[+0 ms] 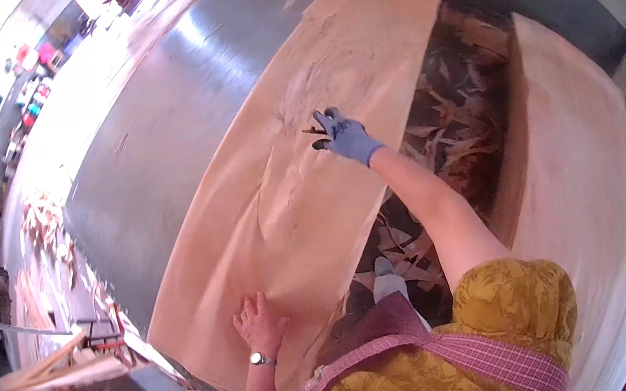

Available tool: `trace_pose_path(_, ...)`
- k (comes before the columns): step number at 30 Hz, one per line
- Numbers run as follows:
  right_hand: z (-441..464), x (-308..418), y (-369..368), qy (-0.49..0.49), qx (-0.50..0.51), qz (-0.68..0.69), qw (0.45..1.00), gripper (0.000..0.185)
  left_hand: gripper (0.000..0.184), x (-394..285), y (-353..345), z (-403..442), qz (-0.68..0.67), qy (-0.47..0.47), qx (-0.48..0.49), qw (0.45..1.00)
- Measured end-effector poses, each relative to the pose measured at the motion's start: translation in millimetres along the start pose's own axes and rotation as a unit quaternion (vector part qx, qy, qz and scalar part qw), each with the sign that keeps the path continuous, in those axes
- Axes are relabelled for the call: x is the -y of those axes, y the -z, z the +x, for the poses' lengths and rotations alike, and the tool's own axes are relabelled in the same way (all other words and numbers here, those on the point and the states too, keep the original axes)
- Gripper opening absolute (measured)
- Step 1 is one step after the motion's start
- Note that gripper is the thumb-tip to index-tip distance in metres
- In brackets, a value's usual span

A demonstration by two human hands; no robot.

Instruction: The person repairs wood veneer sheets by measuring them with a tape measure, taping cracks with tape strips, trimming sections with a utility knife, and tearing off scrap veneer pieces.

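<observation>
A long, thin sheet of wood veneer (252, 231) lies across the grey table, wrinkled and cracked along its middle, with a darker rough patch farther up. My left hand (259, 326), bare and with a watch at the wrist, presses flat on the near end of the sheet, fingers spread. Farther along, my right hand (347, 137) reaches over the sheet in a blue-grey glove with dark fingertips. Its thumb and fingers are bent around a small, dark, thin piece, too small to identify.
A smooth grey tabletop (151, 132) extends beyond the sheet. To the right stands a tall stack of veneer sheets (585, 172). Torn veneer scraps (452, 129) litter the floor between stack and table. More scraps (45, 218) and wood strips (68, 373) lie at the left.
</observation>
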State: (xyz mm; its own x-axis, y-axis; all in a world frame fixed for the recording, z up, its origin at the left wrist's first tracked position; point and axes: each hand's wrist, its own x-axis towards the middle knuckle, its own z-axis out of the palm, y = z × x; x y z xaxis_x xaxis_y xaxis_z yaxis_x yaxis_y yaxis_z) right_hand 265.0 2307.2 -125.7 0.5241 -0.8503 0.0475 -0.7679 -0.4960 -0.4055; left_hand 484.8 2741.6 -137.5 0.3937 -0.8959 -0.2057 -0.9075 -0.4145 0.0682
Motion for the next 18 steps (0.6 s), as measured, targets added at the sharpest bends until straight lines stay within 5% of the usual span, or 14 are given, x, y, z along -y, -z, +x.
trace_pose_path(2, 37, -4, 6, 0.038, 0.107, -0.103, 0.988, 0.078, 0.094, -1, -9, -6, 0.031, 0.019, 0.018, 0.999)
trace_pose_path(5, 72, -51, -19, 0.180, 0.138, -0.116, 0.967, 0.070, 0.096, 2, -23, 0, 0.019, 0.052, 0.018, 0.998)
trace_pose_path(8, 75, -72, -26, 0.197, 0.139, -0.012, 0.970, 0.054, 0.096, -2, -21, -7, -0.002, 0.081, 0.050, 0.995)
trace_pose_path(9, 74, -77, -32, 0.240, 0.056, 0.012, 0.969, 0.038, 0.097, -4, -19, -4, -0.010, 0.080, 0.053, 0.995)
trace_pose_path(12, 83, -79, -33, 0.202, 0.104, -0.014, 0.974, 0.024, 0.098, -2, -19, -2, -0.018, 0.082, 0.052, 0.995)
trace_pose_path(18, 104, -82, 2, 0.176, -0.063, 0.088, 0.979, 0.019, 0.099, -1, -19, -4, -0.020, 0.085, 0.052, 0.995)
